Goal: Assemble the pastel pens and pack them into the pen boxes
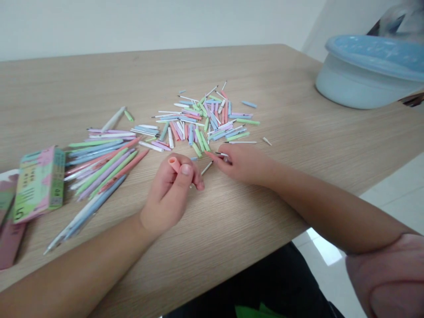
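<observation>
My left hand (174, 190) is closed around a coral pen barrel (174, 164), whose hollow round end faces up. To its right, my right hand (240, 163) is low over the table with its fingertips pinched together. A white pen refill (221, 154) with a dark tip pokes out at those fingers. Another white refill (207, 168) lies between the hands, partly hidden by my left fingers. Just beyond them spreads a loose heap of pen parts (202, 137): short green, purple, blue, coral and white barrels and caps, with thin white refills.
Assembled pastel pens (102, 172) lie in a bunch at left. Beside them are a green-and-pink pen box (41, 183) and a darker pink box (11, 243). A light blue basin (361, 84) stands at the far right. The wooden table's (212, 260) near edge runs above my lap.
</observation>
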Motion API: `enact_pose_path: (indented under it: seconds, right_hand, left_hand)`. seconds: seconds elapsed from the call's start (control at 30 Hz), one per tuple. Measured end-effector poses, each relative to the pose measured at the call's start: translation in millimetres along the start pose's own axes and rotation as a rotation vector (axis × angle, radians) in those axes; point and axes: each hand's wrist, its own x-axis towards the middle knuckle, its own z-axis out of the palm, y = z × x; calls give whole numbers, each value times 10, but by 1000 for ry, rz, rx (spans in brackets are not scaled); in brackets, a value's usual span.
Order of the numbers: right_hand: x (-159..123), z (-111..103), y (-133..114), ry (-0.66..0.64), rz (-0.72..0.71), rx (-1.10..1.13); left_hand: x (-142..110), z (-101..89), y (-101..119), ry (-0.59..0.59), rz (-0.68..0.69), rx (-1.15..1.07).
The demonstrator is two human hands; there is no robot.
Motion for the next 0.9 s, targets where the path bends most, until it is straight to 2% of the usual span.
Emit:
enact_pose_path:
  seconds: [0.07,0.2,0.27,0.4,0.47,0.6,0.77,0.9]
  right_hand:
    - [4,-29,-20,29,-2,99]
    - [-6,-59,-56,66,-21,233]
    - [-11,-49,-59,61,-42,268]
    - [-12,5,-24,47,-82,289]
    - [-11,33,-3,37,-78,290]
    - [-10,55,6,24,-85,285]
    - [-33,21,-20,-5,-133,285]
    - [-62,-13,-60,-103,-186,356]
  left_hand:
    - [-11,-56,-79,19,173,139]
    - [-62,-121,-90,67,275,341]
    - [-119,-116,-12,-18,327,406]
    - [-213,-89,161,-329,436,463]
    - [-214,-93,195,-362,428,521]
    - [-179,-123,181,-317,411,539]
    - [-193,-142,161,-338,308,566]
    - [-195,-162,168,-384,324,543]
